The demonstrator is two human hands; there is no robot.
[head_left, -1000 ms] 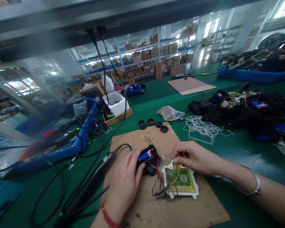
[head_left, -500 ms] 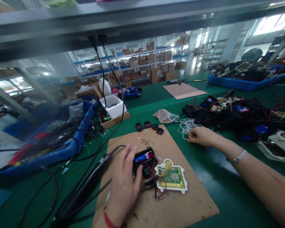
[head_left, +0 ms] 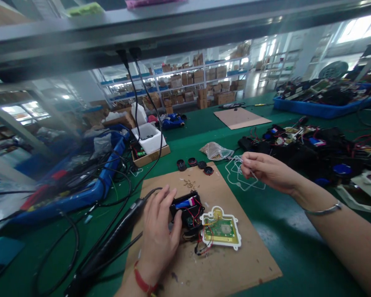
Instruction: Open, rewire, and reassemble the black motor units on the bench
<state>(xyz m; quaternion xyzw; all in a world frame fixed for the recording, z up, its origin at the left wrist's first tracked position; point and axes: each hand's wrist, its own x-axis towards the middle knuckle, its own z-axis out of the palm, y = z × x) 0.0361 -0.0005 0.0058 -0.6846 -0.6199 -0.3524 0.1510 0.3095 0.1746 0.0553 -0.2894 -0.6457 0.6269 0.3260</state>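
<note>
My left hand (head_left: 160, 227) has its thumb over the left edge of a black plastic housing (head_left: 196, 220) and its fingers along that side, holding it on the cardboard. Inside the housing are a blue battery (head_left: 184, 203) and red wires. Wires run from it to a white frame (head_left: 238, 235) with a green circuit board (head_left: 218, 228), lying to its right. Over the green table, my right hand (head_left: 262, 169) pinches a loose, tangled white cord (head_left: 239, 181). Its fingertips are closed on the strands, and loops hang below and to the left.
Small brass screws (head_left: 190, 184) lie on the cardboard sheet (head_left: 250, 264). Several round black speakers (head_left: 208, 170) and a bag of screws (head_left: 215, 152) stand behind. A black cabled tool (head_left: 111, 243) is at left, black housings (head_left: 284, 150) pile up at right, and blue trays (head_left: 315, 108) flank the table.
My right hand has lifted the white cord and moved slightly left and toward me, spreading the bundle into wider loops. My left hand stays at the housing.
</note>
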